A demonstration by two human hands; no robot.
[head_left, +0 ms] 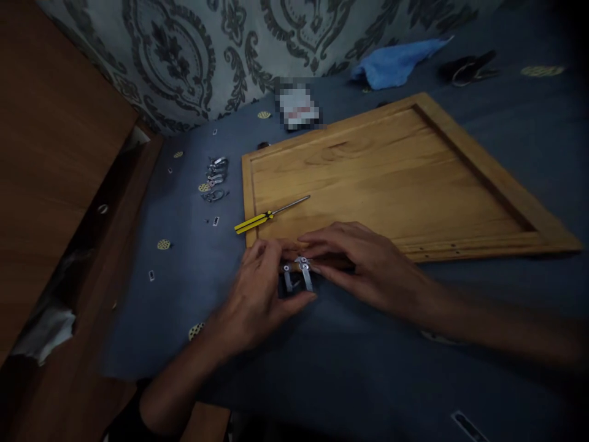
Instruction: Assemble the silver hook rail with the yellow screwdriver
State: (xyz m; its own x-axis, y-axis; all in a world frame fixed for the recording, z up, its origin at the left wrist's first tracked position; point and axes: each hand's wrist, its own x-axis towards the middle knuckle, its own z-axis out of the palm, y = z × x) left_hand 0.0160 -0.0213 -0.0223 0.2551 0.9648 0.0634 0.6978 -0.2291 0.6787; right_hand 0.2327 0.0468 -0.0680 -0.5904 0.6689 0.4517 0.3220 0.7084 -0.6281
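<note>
Dark-blue patterned cloth (186, 261) below, I see silver metal hinge (304, 266) at near edge of framed yellow-brown wooden panel (363, 181), between left hand (255, 288) and right hand (368, 261), fingers bent, can't tell if gripping.

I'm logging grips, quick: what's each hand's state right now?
Left hand: open, metal fitting showing between thumb and fingers.
Right hand: fingers at the fitting; grip can't be told.
</note>
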